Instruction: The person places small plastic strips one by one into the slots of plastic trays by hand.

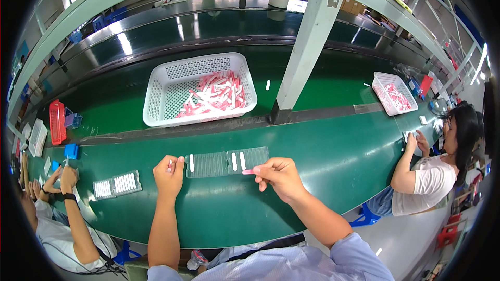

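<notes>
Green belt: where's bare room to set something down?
Free: the green belt right of the clear tray, and between tray and white basket. Crowded: around the left hand and right hand.

I see the slotted tray [227, 162] lying on the belt [333, 161] between my left hand [169, 174] and right hand [278, 176]; the basket [156, 99] sits behind it, sticks [216, 96] inside; a filled tray [117, 184] lies to the left; a second basket [383, 79] stands far right.
</notes>
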The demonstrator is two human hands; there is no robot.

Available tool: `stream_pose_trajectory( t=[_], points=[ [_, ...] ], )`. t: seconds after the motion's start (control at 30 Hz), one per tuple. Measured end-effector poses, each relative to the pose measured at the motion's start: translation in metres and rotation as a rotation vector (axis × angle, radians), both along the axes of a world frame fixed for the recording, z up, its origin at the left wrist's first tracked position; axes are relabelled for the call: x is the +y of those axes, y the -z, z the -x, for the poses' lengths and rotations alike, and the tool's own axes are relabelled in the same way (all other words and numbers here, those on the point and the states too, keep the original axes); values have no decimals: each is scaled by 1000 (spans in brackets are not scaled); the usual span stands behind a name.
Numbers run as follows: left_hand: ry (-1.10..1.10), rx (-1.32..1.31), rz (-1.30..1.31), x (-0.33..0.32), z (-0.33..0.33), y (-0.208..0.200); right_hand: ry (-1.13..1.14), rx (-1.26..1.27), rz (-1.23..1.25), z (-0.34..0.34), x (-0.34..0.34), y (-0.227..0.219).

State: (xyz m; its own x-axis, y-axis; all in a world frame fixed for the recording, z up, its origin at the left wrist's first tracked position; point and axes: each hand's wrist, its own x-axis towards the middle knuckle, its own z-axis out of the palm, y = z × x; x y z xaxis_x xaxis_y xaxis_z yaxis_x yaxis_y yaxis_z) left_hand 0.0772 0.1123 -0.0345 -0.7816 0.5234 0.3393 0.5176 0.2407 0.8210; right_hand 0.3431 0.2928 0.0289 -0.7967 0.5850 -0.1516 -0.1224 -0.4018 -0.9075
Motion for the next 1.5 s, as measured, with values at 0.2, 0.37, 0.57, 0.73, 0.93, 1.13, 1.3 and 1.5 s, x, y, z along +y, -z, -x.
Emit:
stream_pose_trajectory(
  t=[0.2,0.37,0.57,0.73,0.93,1.13,1.3,1.5],
  points=[
    [-13,-46,-82,-3,4,12,82,30,164,8,13,-2],
    [97,-715,-422,-3,0,-10,156,-166,-673,16,21,4],
    [375,-1263,-585,3,-13,-21,162,-194,-1526,30,18,26],
    [463,-1272,-462,3,-20,-19,-78,-383,-1569,30,1,28],
    [490,-1521,-405,5,-36,-37,24,-283,-1475,21,8,19],
    [849,-1515,-262,7,-63,-54,-36,-52,-1204,25,7,-15],
    [861,-1536,-99,12,-87,-61,-233,-100,-1035,32,6,-31],
    [922,-1498,6,10,-96,-55,-433,-90,-786,35,10,-26]
  ],
)
